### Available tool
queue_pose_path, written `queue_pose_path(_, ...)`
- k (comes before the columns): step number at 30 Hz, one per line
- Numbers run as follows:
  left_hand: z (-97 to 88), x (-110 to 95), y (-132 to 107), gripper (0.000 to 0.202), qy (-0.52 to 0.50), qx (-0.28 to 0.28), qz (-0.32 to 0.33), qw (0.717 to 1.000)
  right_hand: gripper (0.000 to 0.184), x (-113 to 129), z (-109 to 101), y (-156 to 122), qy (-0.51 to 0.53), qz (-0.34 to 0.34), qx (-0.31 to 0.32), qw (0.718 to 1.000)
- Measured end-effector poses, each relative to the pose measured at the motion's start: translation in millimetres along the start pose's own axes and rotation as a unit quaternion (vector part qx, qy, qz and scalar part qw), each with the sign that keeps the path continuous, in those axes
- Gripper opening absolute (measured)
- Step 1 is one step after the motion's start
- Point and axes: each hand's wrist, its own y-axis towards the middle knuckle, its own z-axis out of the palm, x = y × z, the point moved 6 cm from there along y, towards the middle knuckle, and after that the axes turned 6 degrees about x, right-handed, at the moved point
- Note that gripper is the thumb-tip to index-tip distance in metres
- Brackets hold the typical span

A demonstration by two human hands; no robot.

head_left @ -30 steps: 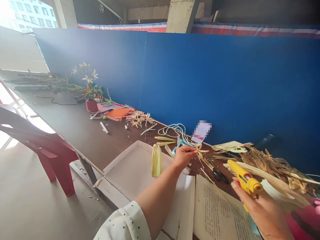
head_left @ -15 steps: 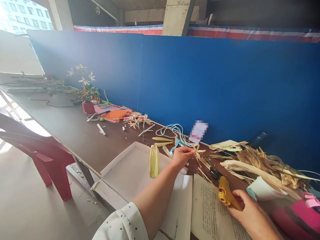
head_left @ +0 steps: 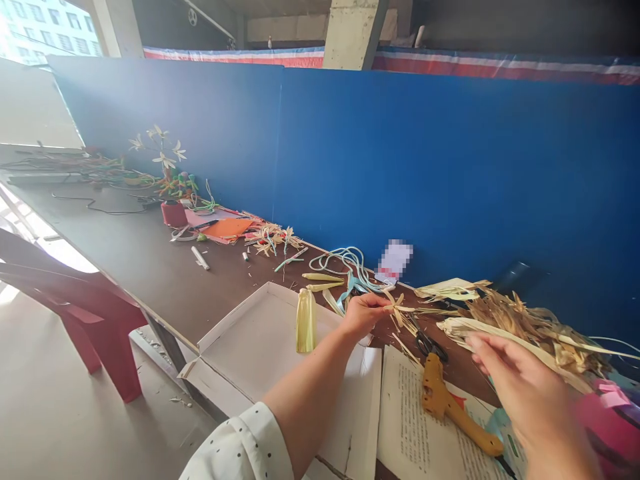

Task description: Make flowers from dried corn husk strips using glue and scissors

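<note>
My left hand (head_left: 367, 313) is closed, pinching a small flower of pale corn husk strips (head_left: 397, 309) between thumb and fingers above the table. My right hand (head_left: 525, 383) is off the glue gun and slightly blurred, its fingers loosely bent and apart with nothing visible in them. Its fingertips hover by a long pale corn husk (head_left: 465, 327). The yellow glue gun (head_left: 440, 400) lies on a printed sheet (head_left: 405, 413), left of my right hand. Scissors with black handles (head_left: 430, 347) rest just beyond the gun.
Dried corn husks (head_left: 540, 327) are heaped at the right against the blue partition (head_left: 450, 167). A shallow white box lid (head_left: 280, 333) lies under my left forearm. Blue cord (head_left: 345, 257), orange paper (head_left: 229, 228) and a red thread spool (head_left: 174, 213) lie farther left. A red chair (head_left: 95, 313) stands beside the table.
My right hand has let go of the glue gun, which now lies on the printed sheet, and has moved up and right towards the husks. My left hand still holds the husk flower.
</note>
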Motion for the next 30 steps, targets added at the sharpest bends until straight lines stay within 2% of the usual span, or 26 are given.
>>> queue_pose_path(3,2.3,0.1,-1.1,0.037,-0.017,0.010,-0.007,1.000,0.042,14.7,44.7,12.7,0.176,0.085,0.001,0.981)
queue_pose_path(6,3.3,0.5,-1.2,0.039,-0.027,0.021,-0.007,0.999,0.044,8.7,89.1,18.3,0.297,0.157,0.061,0.940)
queue_pose_path(9,3.8,4.6,0.0,0.041,-0.011,0.022,-0.008,1.000,0.042,-6.8,109.5,18.0,0.347,0.177,0.099,0.916)
queue_pose_path(14,4.5,19.1,3.0,0.039,0.047,0.023,-0.019,0.998,0.035,-21.8,113.9,16.3,0.367,0.158,0.122,0.909)
queue_pose_path(21,4.7,20.8,2.9,0.020,0.101,0.049,0.020,0.993,0.038,-15.7,109.8,10.9,0.387,0.171,0.142,0.895)
queue_pose_path(26,1.6,17.1,3.3,0.014,0.100,0.012,0.030,0.994,0.039,-8.7,96.0,7.6,0.378,0.128,0.143,0.906)
queue_pose_path(30,2.1,15.4,2.6,0.013,0.099,0.013,0.025,0.995,0.037,-7.8,98.1,7.2,0.347,0.117,0.170,0.915)
